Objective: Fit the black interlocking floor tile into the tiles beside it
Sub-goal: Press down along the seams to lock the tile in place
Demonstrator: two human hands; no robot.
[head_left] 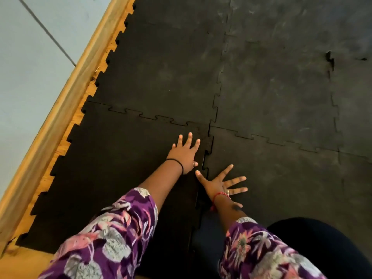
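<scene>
Both hands (pixel 184 155) (pixel 219 185) press flat astride the tile (pixel 112 168) seam.

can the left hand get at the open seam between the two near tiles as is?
Probably yes. The left hand lies flat on the left tile, thumb beside the open seam. Nothing lies between them; the right hand presses the other side.

Open tile floor (pixel 271 87) is lying clear across the upper right; a wooden skirting board (pixel 60 101) is blocking the left, a knee (pixel 322 244) crowding the lower right.
</scene>
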